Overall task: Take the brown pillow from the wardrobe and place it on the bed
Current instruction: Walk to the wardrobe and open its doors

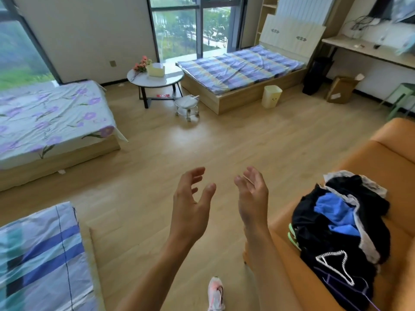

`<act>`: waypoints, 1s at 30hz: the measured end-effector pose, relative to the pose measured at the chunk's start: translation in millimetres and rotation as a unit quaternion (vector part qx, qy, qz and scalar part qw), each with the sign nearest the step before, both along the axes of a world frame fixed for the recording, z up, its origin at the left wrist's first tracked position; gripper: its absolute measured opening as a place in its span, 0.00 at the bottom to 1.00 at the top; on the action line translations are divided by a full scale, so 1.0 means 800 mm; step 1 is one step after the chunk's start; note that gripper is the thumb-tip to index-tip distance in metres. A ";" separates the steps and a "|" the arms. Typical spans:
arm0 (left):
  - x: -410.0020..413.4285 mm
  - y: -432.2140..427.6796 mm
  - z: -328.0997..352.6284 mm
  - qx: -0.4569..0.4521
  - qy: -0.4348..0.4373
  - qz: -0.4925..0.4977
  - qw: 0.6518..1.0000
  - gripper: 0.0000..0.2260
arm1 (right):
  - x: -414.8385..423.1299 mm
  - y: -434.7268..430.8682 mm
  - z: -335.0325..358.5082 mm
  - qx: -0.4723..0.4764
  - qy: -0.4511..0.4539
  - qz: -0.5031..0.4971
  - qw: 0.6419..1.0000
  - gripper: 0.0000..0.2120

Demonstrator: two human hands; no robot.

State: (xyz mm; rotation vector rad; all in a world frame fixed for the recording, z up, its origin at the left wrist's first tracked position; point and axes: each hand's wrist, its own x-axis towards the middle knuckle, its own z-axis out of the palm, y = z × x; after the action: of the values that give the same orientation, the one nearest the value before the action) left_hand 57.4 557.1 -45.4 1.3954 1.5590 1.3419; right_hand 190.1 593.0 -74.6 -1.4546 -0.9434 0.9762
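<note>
My left hand (190,203) and my right hand (252,196) are raised side by side over the wooden floor, palms facing each other, fingers apart, holding nothing. No brown pillow and no wardrobe are in view. Three beds show: one with a purple-flower sheet (49,122) at the left, one with a blue checked sheet (240,68) at the far wall by the window, and one with a blue striped sheet (38,254) at the lower left.
An orange sofa (386,158) at the right carries a pile of dark and blue clothes (336,232). A round table (155,79) with flowers, a small wheeled stool (186,107), a pale bin (271,96) and a cardboard box (341,88) stand farther off. My shoe (215,292) is below.
</note>
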 end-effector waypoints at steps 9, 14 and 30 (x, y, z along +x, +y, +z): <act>0.022 0.171 0.001 0.001 -0.019 0.024 1.000 0.14 | 0.042 0.180 0.028 0.025 0.009 0.021 0.999 0.20; 0.023 0.267 -0.020 -0.013 -0.036 0.020 0.999 0.14 | 0.036 0.273 0.014 0.001 0.002 0.038 0.999 0.19; 0.078 0.711 -0.007 -0.038 -0.072 -0.122 0.989 0.11 | 0.086 0.655 0.003 -0.031 -0.008 -0.055 0.998 0.23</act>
State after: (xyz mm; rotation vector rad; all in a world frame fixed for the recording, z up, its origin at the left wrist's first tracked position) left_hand 119.6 1125.8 -50.7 1.3620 1.2857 1.1952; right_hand 259.2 1116.8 -72.2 -1.5521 -0.8407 0.9208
